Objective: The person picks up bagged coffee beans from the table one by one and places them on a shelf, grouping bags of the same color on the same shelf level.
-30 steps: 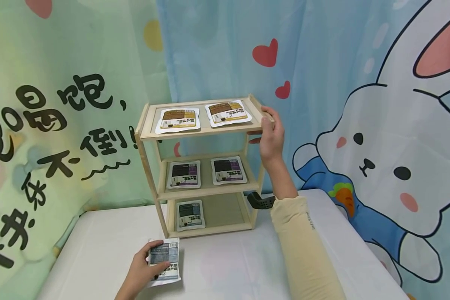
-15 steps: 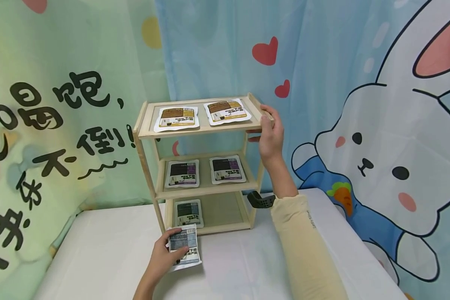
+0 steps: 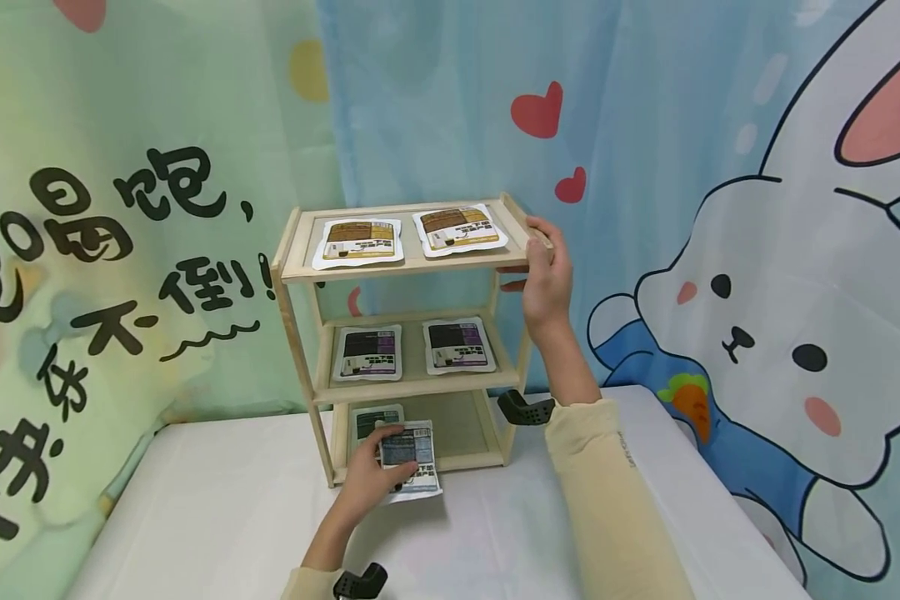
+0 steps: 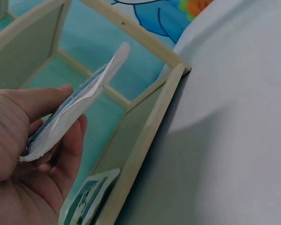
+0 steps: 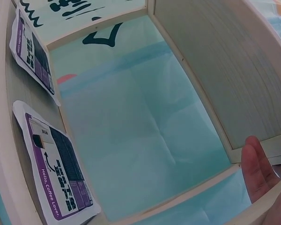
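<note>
Stocking is judged nearly done: five packets are lying on the wooden rack [image 3: 408,267]. A sixth packet [image 3: 411,460] is being pinched by the left hand [image 3: 367,479] before the bottom shelf [image 3: 450,425], while the right hand [image 3: 546,279] is gripping the rack's top corner.

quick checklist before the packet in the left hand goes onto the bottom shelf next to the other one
1. Grip on the packet: ok. The left hand pinches it, thumb on top, fingers beneath.
2. Free spot on the bottom shelf: ok. Its right half is bare; one teal packet lies on the left.
3. Rack steadied: ok. The right hand grips the right edge of the top shelf.
4. Packet past the front rail: not ok. It sits in front of the rail, above the table.
5. Packet level: not ok. The left wrist view shows it tilted, far edge up.
6. Clearance under the middle shelf: cannot tell.
</note>
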`<move>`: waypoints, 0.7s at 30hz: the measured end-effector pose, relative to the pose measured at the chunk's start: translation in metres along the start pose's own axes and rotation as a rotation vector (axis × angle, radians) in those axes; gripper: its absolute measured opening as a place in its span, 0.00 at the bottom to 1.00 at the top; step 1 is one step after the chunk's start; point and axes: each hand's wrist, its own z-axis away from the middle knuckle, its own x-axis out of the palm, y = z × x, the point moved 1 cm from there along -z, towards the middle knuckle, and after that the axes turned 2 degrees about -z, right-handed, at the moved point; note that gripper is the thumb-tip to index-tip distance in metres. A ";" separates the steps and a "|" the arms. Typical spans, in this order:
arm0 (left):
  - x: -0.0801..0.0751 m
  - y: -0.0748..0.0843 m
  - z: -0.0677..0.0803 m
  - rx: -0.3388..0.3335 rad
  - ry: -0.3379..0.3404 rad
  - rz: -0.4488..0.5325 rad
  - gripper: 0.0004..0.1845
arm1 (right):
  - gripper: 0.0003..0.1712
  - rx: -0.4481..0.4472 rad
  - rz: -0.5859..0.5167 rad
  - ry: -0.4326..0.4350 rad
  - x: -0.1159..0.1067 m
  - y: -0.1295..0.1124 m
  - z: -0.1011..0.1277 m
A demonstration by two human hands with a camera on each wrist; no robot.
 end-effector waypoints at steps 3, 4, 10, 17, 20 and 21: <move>0.006 0.003 -0.011 0.005 0.001 -0.013 0.31 | 0.25 -0.006 -0.001 0.001 -0.002 -0.001 0.000; 0.007 0.005 -0.015 0.011 -0.003 -0.015 0.31 | 0.25 -0.008 -0.004 -0.001 -0.002 -0.001 0.000; 0.018 0.008 -0.034 0.016 -0.009 -0.030 0.28 | 0.25 -0.025 -0.026 -0.008 -0.002 0.001 0.000; 0.031 0.009 -0.051 0.004 -0.015 -0.031 0.24 | 0.25 -0.032 -0.025 -0.007 -0.002 0.002 0.001; 0.037 0.011 -0.058 -0.033 -0.031 -0.026 0.24 | 0.26 -0.032 -0.017 -0.006 -0.002 0.001 0.000; 0.040 0.012 -0.061 -0.045 -0.036 -0.025 0.25 | 0.26 -0.031 -0.013 -0.006 -0.003 0.001 -0.001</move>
